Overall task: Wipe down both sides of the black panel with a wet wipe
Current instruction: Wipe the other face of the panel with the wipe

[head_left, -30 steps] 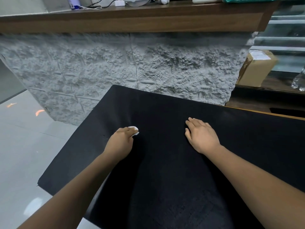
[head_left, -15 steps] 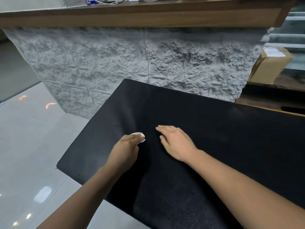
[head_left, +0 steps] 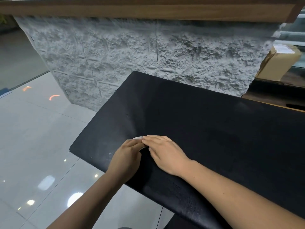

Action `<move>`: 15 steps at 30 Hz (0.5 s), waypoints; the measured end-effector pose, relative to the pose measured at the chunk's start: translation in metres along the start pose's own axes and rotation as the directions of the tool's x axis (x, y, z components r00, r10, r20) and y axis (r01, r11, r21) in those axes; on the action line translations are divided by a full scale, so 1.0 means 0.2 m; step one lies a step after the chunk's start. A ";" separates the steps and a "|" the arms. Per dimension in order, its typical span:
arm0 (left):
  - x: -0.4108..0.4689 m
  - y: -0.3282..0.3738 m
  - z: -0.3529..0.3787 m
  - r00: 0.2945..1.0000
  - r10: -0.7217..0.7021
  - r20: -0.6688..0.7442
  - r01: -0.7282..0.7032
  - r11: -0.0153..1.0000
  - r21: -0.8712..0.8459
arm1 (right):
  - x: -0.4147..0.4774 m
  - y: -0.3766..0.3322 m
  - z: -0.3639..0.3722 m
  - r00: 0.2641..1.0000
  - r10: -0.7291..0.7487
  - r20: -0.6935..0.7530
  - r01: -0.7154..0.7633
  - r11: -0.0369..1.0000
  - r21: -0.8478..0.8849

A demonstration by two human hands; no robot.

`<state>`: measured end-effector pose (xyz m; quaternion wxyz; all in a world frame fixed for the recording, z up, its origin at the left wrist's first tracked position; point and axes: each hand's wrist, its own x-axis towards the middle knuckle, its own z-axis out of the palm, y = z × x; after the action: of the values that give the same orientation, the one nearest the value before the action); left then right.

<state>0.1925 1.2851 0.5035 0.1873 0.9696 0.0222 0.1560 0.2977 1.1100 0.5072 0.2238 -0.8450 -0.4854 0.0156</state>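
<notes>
— What is on the left?
— A shiny floor [head_left: 33,138]. The near left corner of the black panel [head_left: 214,126] sticks out over it.
— And the left hand [head_left: 127,157]?
— It rests on the panel near that corner. Its fingers curl round a white wipe [head_left: 137,138] and hold it down on the panel.
— Can you see much of the wipe?
— Only a small bit, between the two hands.
— What about the right hand [head_left: 166,152]?
— It lies flat on the panel with straight fingers. Its fingertips touch the left hand at the wipe.
— What is behind?
— A rough grey wall [head_left: 148,55]. Far right sits a brown box [head_left: 279,61].
</notes>
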 end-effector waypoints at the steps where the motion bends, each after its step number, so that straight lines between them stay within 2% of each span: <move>1: -0.03 0.00 0.00 1.000 0.000 -0.006 0.000 1.000 0.000 | -0.01 -0.02 0.01 1.000 -0.011 -0.002 0.011 1.000 0.001; 15: -0.41 -0.01 -0.04 0.999 -0.025 -0.036 0.023 0.999 -0.043 | -0.20 -0.28 0.07 0.992 -0.123 -0.014 0.123 0.992 0.029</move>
<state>0.1119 1.2806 0.4852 0.2092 0.9620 0.0338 0.1720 0.2279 1.1050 0.5087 0.2398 -0.8102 -0.5348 0.0039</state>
